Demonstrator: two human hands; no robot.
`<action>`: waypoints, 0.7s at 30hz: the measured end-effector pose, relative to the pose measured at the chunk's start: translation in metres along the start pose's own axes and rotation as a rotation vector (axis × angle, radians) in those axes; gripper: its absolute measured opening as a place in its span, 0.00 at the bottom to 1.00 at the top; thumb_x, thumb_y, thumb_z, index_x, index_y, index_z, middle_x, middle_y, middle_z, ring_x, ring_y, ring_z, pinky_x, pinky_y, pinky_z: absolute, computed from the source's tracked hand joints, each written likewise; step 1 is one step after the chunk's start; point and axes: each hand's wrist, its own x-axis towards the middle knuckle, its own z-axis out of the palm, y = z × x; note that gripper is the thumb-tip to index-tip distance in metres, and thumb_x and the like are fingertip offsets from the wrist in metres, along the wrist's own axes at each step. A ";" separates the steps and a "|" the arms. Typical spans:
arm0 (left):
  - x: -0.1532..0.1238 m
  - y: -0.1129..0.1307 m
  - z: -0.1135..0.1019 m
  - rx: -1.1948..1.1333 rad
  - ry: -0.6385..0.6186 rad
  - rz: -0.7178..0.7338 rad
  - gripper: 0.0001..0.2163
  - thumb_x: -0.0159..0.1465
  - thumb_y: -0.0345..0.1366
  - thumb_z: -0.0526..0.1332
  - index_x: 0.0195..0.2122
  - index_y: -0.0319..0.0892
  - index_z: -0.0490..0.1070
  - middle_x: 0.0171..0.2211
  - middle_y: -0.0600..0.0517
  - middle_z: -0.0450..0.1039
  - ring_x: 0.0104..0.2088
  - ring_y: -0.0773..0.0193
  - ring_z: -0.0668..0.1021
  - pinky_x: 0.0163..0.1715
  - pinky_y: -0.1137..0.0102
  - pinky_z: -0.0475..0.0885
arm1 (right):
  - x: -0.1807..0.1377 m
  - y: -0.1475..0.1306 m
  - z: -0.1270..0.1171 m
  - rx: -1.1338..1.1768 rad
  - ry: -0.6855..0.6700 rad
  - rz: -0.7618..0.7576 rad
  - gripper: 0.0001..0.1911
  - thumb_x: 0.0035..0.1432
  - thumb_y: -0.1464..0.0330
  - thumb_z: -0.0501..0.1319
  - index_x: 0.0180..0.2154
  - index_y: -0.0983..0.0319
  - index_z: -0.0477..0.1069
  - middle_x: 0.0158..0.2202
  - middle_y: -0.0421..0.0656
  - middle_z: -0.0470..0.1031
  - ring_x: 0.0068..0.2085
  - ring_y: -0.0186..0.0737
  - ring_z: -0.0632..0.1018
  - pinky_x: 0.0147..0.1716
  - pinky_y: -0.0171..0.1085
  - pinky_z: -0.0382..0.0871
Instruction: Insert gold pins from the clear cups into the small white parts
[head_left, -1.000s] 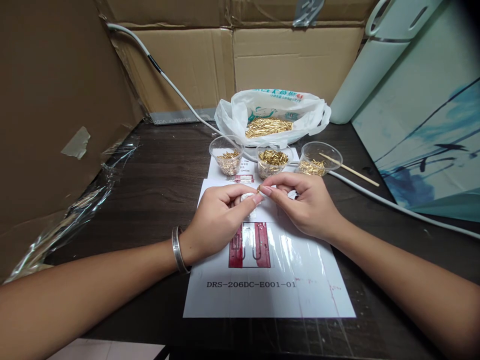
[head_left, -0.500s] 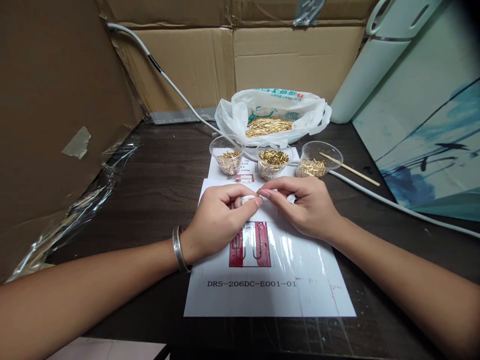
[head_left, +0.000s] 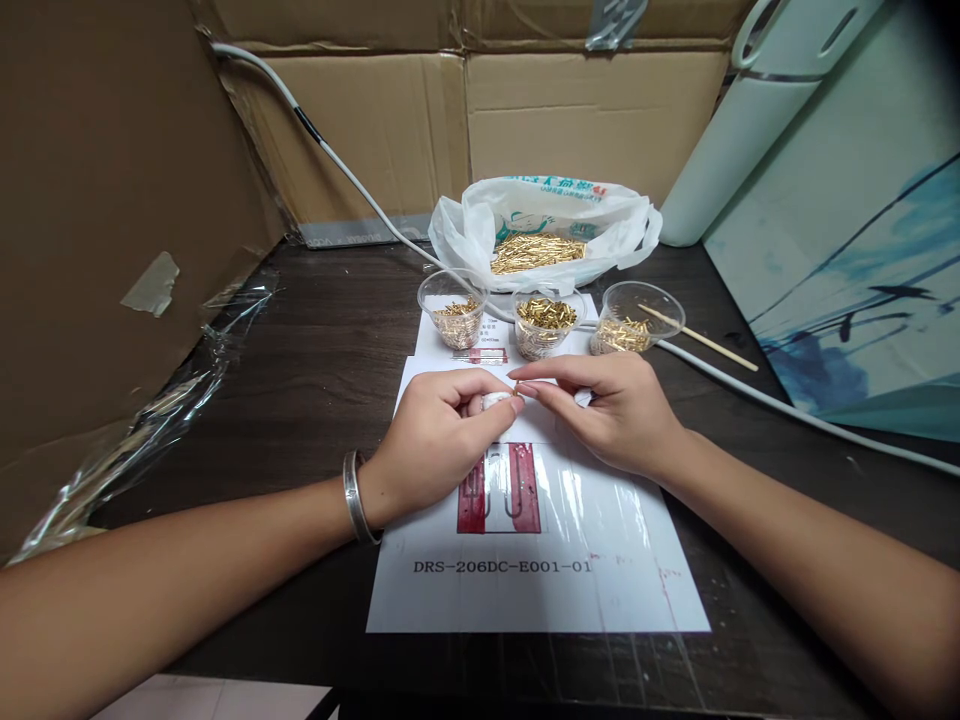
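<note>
My left hand [head_left: 450,420] is closed, its thumb and forefinger pinching a small gold-coloured metal pin [head_left: 517,388] that stands about upright. From the other side, the thumb and a fingertip of my right hand [head_left: 611,405] meet at this pin, with the forefinger lifted over its top. Something white shows under the left fingers; what it is I cannot make out. Both hands rest over printed paper sheets [head_left: 525,600]. Just beyond them stand clear plastic cups, a left one [head_left: 452,310], a middle one [head_left: 547,325] and a right one [head_left: 637,315], each holding tiny gold-coloured metal pieces.
Behind the cups lies an open white plastic bag [head_left: 615,250] of long gold-coloured pins [head_left: 536,252]. A thin wooden stick [head_left: 705,340] leans from the right cup. A white cable [head_left: 795,405] crosses the dark table [head_left: 315,340]. Cardboard walls [head_left: 360,130] stand behind and left.
My right forefinger has lifted slightly from the pinch and now sits over the pin's top. The left hand keeps its place. Cups and bag are unmoved.
</note>
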 end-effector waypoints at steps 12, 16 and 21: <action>0.001 -0.001 0.000 0.043 -0.019 -0.030 0.09 0.59 0.36 0.60 0.30 0.38 0.77 0.20 0.54 0.70 0.21 0.71 0.65 0.21 0.75 0.59 | 0.005 0.000 -0.008 0.024 -0.079 0.022 0.08 0.56 0.69 0.60 0.35 0.60 0.78 0.28 0.39 0.80 0.23 0.29 0.74 0.23 0.31 0.65; 0.000 -0.001 0.000 0.048 -0.037 -0.039 0.09 0.59 0.37 0.60 0.30 0.38 0.77 0.23 0.52 0.72 0.23 0.70 0.67 0.23 0.74 0.61 | 0.004 0.001 -0.008 0.030 -0.100 0.020 0.08 0.57 0.69 0.60 0.34 0.61 0.78 0.27 0.38 0.79 0.23 0.28 0.73 0.24 0.30 0.64; 0.001 -0.001 0.000 0.048 -0.037 -0.039 0.09 0.59 0.37 0.60 0.30 0.37 0.77 0.24 0.52 0.73 0.23 0.69 0.68 0.24 0.74 0.62 | 0.005 0.002 -0.008 0.038 -0.115 0.019 0.08 0.57 0.69 0.59 0.35 0.61 0.77 0.27 0.39 0.79 0.23 0.28 0.73 0.24 0.30 0.64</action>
